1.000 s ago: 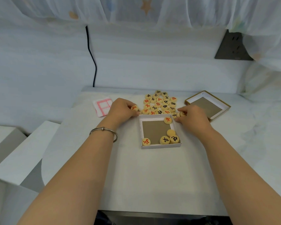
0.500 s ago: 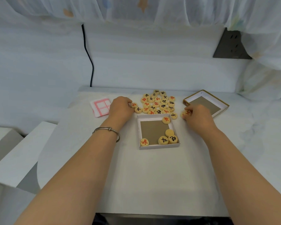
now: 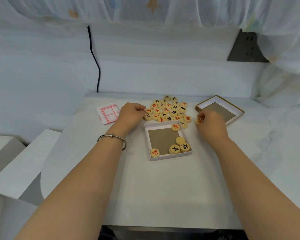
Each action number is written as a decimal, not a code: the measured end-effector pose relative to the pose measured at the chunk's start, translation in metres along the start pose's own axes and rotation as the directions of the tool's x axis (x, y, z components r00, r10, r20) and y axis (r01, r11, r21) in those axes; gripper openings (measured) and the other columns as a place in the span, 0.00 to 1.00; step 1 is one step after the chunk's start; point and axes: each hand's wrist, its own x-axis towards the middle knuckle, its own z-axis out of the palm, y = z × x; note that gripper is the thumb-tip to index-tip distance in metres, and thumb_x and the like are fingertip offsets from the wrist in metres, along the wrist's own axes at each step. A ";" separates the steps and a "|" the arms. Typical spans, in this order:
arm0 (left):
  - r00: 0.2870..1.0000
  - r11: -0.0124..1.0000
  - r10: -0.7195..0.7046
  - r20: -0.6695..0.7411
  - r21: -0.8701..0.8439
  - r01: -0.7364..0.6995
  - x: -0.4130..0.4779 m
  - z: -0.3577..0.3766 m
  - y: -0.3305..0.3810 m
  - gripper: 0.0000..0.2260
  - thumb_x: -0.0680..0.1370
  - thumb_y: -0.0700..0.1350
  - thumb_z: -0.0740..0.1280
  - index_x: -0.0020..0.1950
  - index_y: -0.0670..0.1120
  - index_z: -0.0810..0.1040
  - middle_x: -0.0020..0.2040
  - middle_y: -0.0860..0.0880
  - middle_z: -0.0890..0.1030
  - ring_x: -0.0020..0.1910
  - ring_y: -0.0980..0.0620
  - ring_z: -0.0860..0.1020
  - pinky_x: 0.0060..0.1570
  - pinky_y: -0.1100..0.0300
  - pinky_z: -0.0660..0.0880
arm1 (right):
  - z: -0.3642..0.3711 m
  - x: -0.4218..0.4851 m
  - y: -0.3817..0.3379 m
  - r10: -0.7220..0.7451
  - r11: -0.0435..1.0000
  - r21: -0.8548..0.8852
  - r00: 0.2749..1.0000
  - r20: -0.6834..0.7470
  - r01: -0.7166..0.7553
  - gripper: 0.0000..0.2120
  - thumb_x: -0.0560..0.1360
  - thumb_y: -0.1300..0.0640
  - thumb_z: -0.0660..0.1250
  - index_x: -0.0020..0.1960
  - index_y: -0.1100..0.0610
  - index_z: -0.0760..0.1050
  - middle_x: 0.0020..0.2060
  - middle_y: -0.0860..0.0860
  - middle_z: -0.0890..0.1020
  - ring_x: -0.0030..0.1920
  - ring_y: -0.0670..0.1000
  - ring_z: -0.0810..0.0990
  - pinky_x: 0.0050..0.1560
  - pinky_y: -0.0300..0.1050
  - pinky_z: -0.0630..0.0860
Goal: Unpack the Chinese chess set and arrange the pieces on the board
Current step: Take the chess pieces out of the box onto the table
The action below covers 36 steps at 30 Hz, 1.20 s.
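Unpacking is nearly done, arranging unstarted: on the white table (image 3: pixel 145 196) below a curtained wall (image 3: pixel 163 66), the board (image 3: pixel 108 113) (still folded) lies far left, most pieces (image 3: pixel 170 110) are heaped beyond the box tray (image 3: pixel 170 156), five inside it. The right hand (image 3: pixel 213 123) pinches a red piece (image 3: pixel 199 120) beside the lid (image 3: pixel 222 110); the left hand (image 3: pixel 131 116) curls against those heaped pieces, grip unclear.

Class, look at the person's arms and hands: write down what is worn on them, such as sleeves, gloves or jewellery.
No sleeves or gloves show; both arms are bare. The wrist behind the left hand carries a thin silver-coloured bangle with a small bead on it. The right hand and its wrist wear nothing, and no rings are visible.
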 end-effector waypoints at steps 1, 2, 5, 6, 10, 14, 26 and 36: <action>1.000 1.000 0.003 0.001 0.009 -0.003 -0.001 0.000 0.001 0.14 0.78 0.39 0.63 0.63 0.44 0.77 0.63 0.46 0.78 0.62 0.49 0.75 0.66 0.52 0.70 | 0.000 -0.001 -0.002 -0.005 1.000 -0.010 1.000 0.019 0.006 0.15 0.74 0.66 0.64 0.60 0.61 0.76 0.55 0.58 0.80 0.56 0.58 0.77 0.49 0.46 0.71; 1.000 1.000 0.007 0.001 0.025 -0.007 -0.004 0.000 0.002 0.14 0.78 0.39 0.62 0.63 0.44 0.77 0.63 0.46 0.77 0.62 0.49 0.74 0.67 0.54 0.69 | 0.000 -0.002 -0.003 -0.014 1.000 -0.009 0.999 0.038 0.014 0.15 0.74 0.66 0.64 0.61 0.61 0.76 0.56 0.58 0.80 0.57 0.58 0.77 0.51 0.46 0.72; 0.999 0.995 0.034 -0.003 0.092 -0.034 -0.012 0.000 0.006 0.15 0.79 0.38 0.61 0.65 0.44 0.75 0.66 0.47 0.75 0.65 0.49 0.72 0.64 0.58 0.67 | -0.002 -0.006 -0.010 -0.052 0.998 0.035 0.995 0.086 0.049 0.19 0.74 0.65 0.65 0.64 0.59 0.74 0.58 0.56 0.79 0.58 0.55 0.77 0.56 0.47 0.73; 0.999 0.992 0.047 -0.005 0.116 -0.046 -0.017 0.000 0.007 0.16 0.79 0.38 0.61 0.66 0.45 0.75 0.66 0.47 0.74 0.66 0.49 0.71 0.64 0.58 0.67 | -0.004 -0.009 -0.012 -0.058 0.997 0.046 0.994 0.094 0.054 0.20 0.74 0.64 0.65 0.66 0.58 0.73 0.59 0.56 0.78 0.58 0.55 0.76 0.56 0.47 0.72; 0.994 0.957 0.109 -0.007 0.272 -0.103 -0.031 0.004 0.010 0.19 0.78 0.38 0.60 0.68 0.48 0.72 0.69 0.48 0.70 0.66 0.48 0.70 0.64 0.56 0.68 | -0.016 -0.023 -0.020 -0.120 0.993 0.021 0.989 0.087 0.118 0.16 0.75 0.60 0.66 0.62 0.58 0.75 0.55 0.54 0.79 0.53 0.53 0.76 0.47 0.43 0.70; 0.965 0.838 0.234 0.118 0.479 -0.262 -0.050 0.003 0.015 0.16 0.78 0.40 0.62 0.65 0.50 0.75 0.64 0.48 0.72 0.63 0.48 0.69 0.57 0.57 0.69 | -0.031 -0.044 -0.030 -0.216 0.974 0.002 0.927 0.307 0.227 0.07 0.74 0.55 0.69 0.50 0.56 0.81 0.45 0.50 0.80 0.43 0.47 0.75 0.35 0.36 0.67; 0.895 0.686 0.195 0.400 0.597 -0.416 -0.080 -0.001 0.013 0.08 0.70 0.51 0.70 0.47 0.54 0.82 0.50 0.48 0.73 0.51 0.46 0.73 0.43 0.59 0.71 | -0.028 -0.064 -0.045 -0.353 0.912 -0.009 0.794 0.495 0.411 0.08 0.69 0.54 0.74 0.47 0.54 0.82 0.36 0.44 0.72 0.36 0.43 0.69 0.33 0.35 0.64; 0.872 0.625 0.228 0.433 0.622 -0.472 -0.088 -0.001 0.023 0.10 0.73 0.48 0.66 0.52 0.51 0.82 0.51 0.46 0.74 0.49 0.47 0.73 0.51 0.54 0.75 | -0.042 -0.049 -0.032 -0.229 0.960 0.237 0.900 0.370 0.147 0.02 0.70 0.60 0.73 0.41 0.55 0.81 0.35 0.48 0.80 0.37 0.45 0.76 0.37 0.35 0.70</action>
